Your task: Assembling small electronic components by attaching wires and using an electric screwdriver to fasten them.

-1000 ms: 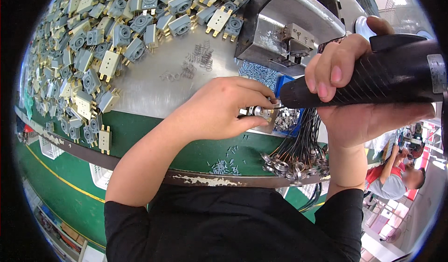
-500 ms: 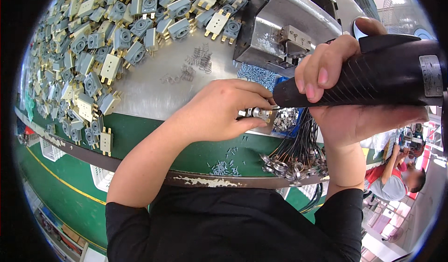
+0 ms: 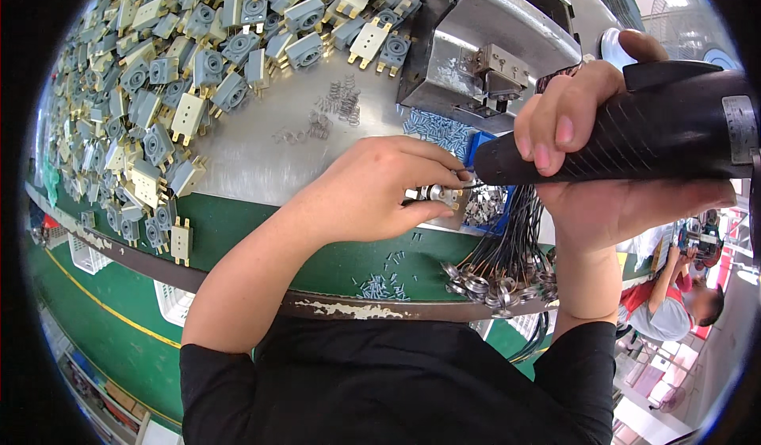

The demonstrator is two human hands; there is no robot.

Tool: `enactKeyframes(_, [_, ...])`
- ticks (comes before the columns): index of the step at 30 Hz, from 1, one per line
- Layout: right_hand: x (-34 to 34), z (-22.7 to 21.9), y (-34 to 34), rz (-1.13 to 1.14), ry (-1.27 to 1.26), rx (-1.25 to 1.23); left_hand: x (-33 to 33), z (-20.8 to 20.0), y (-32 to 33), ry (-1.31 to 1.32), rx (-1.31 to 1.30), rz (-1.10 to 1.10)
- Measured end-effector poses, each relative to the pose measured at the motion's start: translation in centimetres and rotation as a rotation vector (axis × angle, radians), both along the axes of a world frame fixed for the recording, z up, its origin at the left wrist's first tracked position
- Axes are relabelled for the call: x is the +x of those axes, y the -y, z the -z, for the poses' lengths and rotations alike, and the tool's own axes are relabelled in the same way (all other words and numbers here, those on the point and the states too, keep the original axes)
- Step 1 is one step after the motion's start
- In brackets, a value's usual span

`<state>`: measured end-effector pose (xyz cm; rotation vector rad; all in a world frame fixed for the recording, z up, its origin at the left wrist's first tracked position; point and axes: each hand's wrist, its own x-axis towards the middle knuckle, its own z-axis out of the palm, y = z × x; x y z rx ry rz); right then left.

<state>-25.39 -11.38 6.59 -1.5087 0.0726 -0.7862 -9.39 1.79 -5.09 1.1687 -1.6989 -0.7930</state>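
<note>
My left hand (image 3: 376, 187) reaches in from the left, thumb and fingers pinched round a small part (image 3: 436, 194) with a silvery round piece and a brass-coloured tab. The fingers cover most of that part. In my right hand (image 3: 594, 211) lies a black power screwdriver (image 3: 658, 132), held level with fingers over its top and the palm below. Its tapered nose points left, close to the left fingertips. A thin dark bit shows between the nose and the small part; whether it touches a screw I cannot make out.
Grey and cream terminal blocks (image 3: 208, 66) are heaped at far left, with small springs (image 3: 342, 100) beside them. A metal fixture (image 3: 483, 48) stands behind blue-silver screws (image 3: 440, 128). Nearer are a blue bin (image 3: 501, 224), loose screws (image 3: 383, 287) and black cables with metal rings (image 3: 503, 290). Another person (image 3: 670, 312) sits at right.
My right hand and the screwdriver have shifted slightly to the right, drawing the nose a little away from the left fingertips. My left hand stays nearly still on the part.
</note>
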Motion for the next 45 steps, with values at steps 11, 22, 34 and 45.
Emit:
enactKeyframes(11, [1.2, -0.4, -2.2, 0.188, -0.072, 0.17, 0.1, -0.1, 0.0, 0.037, 0.01, -0.001])
enactKeyframes(22, [0.2, 0.3, -1.0, 0.02, 0.049, 0.178, 0.1, -0.1, 0.1, 0.011, 0.017, 0.021])
enactKeyframes(34, [0.2, -0.6, -2.1, 0.136, -0.165, -0.046, 0.3, -0.2, 0.0, 0.034, 0.04, 0.024])
enactKeyframes(45, [0.2, -0.2, -0.8, -0.03, -0.086, -0.08, 0.1, 0.0, 0.0, 0.019, 0.02, 0.013])
